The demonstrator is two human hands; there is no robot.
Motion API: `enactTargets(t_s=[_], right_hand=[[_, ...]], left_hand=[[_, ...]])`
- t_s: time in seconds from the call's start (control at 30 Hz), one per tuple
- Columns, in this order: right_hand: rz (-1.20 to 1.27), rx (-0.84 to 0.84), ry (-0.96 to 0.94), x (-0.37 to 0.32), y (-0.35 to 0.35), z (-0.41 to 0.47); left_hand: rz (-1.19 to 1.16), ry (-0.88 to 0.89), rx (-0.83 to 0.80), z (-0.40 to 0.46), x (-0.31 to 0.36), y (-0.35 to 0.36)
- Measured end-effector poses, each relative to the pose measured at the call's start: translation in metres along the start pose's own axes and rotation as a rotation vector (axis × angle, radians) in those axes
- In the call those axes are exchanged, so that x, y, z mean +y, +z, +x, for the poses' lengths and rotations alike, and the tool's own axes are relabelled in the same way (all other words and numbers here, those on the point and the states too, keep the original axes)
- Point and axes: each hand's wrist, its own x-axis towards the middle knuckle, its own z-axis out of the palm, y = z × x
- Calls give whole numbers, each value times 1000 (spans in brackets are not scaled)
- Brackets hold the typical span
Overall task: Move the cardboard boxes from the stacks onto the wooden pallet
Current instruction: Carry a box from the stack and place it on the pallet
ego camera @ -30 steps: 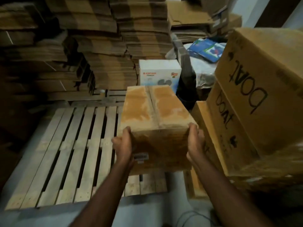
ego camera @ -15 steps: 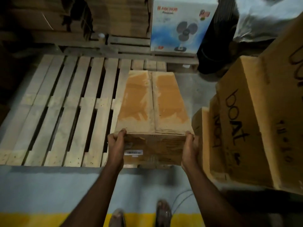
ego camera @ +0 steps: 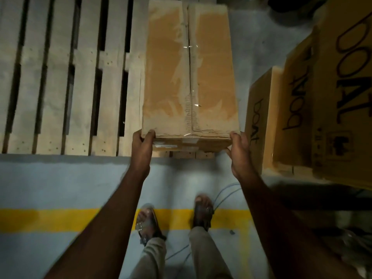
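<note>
A long taped cardboard box (ego camera: 189,67) lies low over the right end of the wooden pallet (ego camera: 60,81), its near end at the pallet's front edge. My left hand (ego camera: 143,143) grips the box's near left corner, thumb on top. My right hand (ego camera: 238,150) holds the near right corner the same way. Whether the box rests fully on the slats cannot be told. To the right stand stacked cardboard boxes (ego camera: 322,97) marked "boat".
Grey floor runs in front of the pallet, crossed by a yellow painted line (ego camera: 60,219). My sandalled feet (ego camera: 202,213) stand on that line. A thin cable (ego camera: 225,191) loops on the floor by my right foot. A narrow floor gap separates pallet and stacks.
The box has come down from chest height to the pallet's right end. My view has tipped steeply downward, so my feet and the yellow line now show.
</note>
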Motion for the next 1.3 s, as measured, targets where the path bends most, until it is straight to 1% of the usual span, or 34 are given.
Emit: enactTargets(t_s=[0.13,0.27,0.37,0.47,0.77,1.0,1.1,1.2,1.3], right_hand=[[-108,4,-43,31,-10,6],[-169,21,-68,48,-16,11],[-250,36,-104,68,-19,16],[-299,14,-98,79,-21,16],[-356,1,-90,91,-28,-1],[-417,-33,-140,92,-31,2],[-447,-38,-124,90,-30,3],[-446,-60,-74,78,-30,-2],[-394,-29,-74,54,-34,-23]], left_hand=[[78,-8,43,4,-28,-1],[156,29,16,4,-49,-3],[176,15,9,3,-62,-2],[188,-1,16,2,-70,-4],[241,-19,-30,2,-85,-19],[290,8,2,2,-89,-18],[323,4,8,0,-87,-15],[380,-2,8,-7,-73,-11],[413,61,15,-31,-45,-11]])
